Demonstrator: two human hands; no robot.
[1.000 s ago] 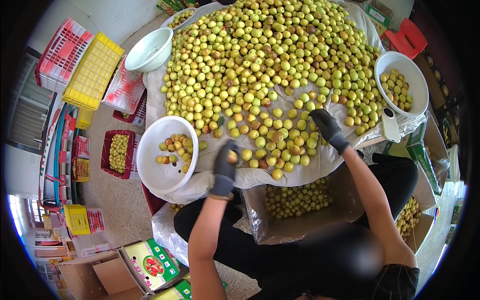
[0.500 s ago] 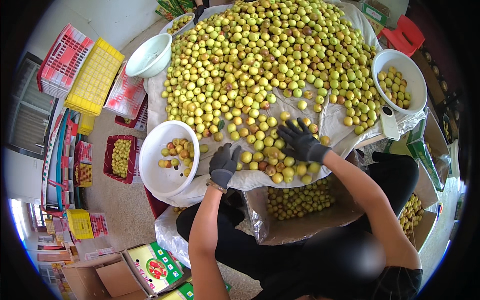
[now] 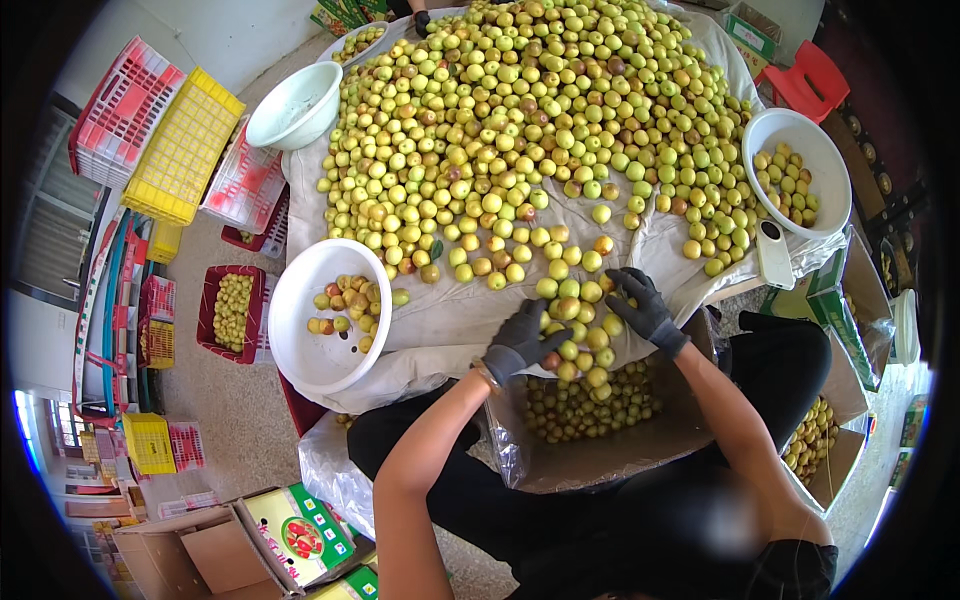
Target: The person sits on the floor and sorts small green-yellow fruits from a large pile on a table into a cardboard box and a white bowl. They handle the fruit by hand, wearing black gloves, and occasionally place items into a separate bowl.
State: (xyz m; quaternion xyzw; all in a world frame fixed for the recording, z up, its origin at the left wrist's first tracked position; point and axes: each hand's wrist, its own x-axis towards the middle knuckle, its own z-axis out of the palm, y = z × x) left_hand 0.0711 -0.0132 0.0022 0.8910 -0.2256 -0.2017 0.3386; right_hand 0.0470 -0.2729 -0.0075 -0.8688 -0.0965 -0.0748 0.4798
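My left hand (image 3: 522,343), in a grey glove, lies along the left side of a cluster of yellow-green jujubes (image 3: 577,312) at the table's front edge. Its fingers are stretched out, touching the fruit. On the other side, my right hand (image 3: 645,308), gloved too, rests its spread fingers against the same cluster. Some jujubes hang over the cloth's edge, above a plastic-lined cardboard box (image 3: 590,463) at my lap. Inside that box lies a layer of jujubes (image 3: 575,412). Beyond my hands a large heap of jujubes (image 3: 520,130) covers the cloth (image 3: 440,325).
White basins with some fruit stand left (image 3: 290,340) and right (image 3: 829,185); a pale green basin (image 3: 280,120) sits farther left. A white handheld device (image 3: 774,255) lies on the right edge. Crates (image 3: 180,150) and cartons (image 3: 190,555) stand around. Another person's gloved hand (image 3: 422,20) shows at the far edge.
Both hands have drawn toward me and closer together, with jujubes gathered between them. The front cloth is barer, and fruit now spills over the edge above the box.
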